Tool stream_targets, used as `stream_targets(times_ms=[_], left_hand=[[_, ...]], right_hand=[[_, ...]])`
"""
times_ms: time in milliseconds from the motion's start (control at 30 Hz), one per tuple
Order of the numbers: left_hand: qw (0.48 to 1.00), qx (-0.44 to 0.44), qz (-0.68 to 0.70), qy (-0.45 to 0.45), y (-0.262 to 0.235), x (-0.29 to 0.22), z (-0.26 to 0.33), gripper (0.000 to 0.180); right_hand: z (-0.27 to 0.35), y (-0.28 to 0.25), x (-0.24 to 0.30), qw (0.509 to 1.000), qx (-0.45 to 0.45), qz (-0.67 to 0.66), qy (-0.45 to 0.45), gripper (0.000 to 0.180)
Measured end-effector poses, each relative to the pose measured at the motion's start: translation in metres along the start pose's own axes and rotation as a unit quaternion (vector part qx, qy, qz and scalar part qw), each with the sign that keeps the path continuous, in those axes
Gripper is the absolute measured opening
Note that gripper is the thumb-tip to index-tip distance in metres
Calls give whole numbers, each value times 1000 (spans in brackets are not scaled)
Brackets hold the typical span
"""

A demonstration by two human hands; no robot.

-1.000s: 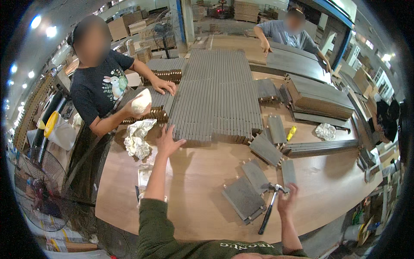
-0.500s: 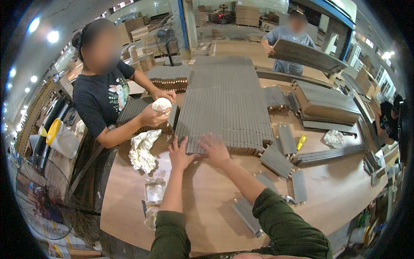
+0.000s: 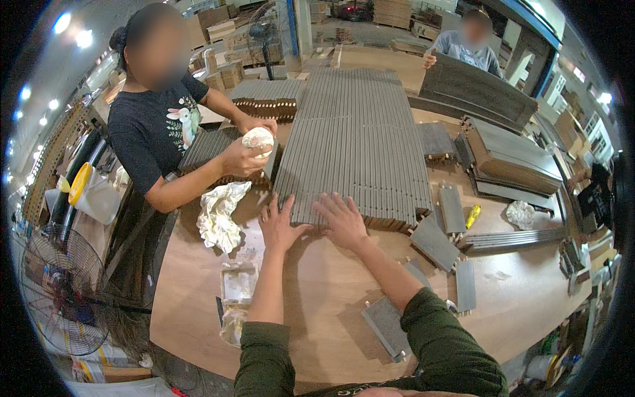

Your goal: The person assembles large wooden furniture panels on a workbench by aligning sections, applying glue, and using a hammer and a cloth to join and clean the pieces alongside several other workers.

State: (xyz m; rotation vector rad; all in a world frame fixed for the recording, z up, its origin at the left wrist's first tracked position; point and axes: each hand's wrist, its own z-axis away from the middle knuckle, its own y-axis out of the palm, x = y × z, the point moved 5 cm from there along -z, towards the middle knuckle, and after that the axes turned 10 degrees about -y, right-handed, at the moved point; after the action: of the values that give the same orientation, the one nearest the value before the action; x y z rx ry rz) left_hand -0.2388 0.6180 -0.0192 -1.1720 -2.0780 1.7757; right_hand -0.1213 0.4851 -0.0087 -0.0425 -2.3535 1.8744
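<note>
- Row of narrow strips [image 3: 357,145]: matt, dark grey, wood-like faces; browner, raw-looking board at the near ends.
- Stacked panels [image 3: 519,151]: smooth grey tops with a faint sheen, brown edges.
- Small board [image 3: 465,284]: flat grey, matt, fine-grained, with pale wooden-looking pegs.
- Tabletop [image 3: 192,298]: smooth, light wood-look, softly reflective.
- Crumpled off-white sheet [image 3: 219,218]: soft, deeply creased; cloth or paper, hard to tell.
- Crumpled clear wrap [image 3: 520,215]: glossy, plastic-looking.
- Bucket [image 3: 98,198]: smooth whitish plastic, yellow rim.
- Sleeve [image 3: 264,347]: matt dark green cloth.
</note>
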Motion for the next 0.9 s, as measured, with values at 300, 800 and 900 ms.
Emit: stream_targets(times_ms=[300,800,900], left_hand=[[999,15,-26,-15,-3,-1,1,93],[980,126,25,-152,6,-26,-33,106],[952,206,-71,-214,-3,-36,-29,117]], right_hand=[[15,3,-11,1000,-22,7,12,72],[65,-26,-25,987,-1,-145,74,81],[136,-60,-24,971,-89,-208,80,75]])
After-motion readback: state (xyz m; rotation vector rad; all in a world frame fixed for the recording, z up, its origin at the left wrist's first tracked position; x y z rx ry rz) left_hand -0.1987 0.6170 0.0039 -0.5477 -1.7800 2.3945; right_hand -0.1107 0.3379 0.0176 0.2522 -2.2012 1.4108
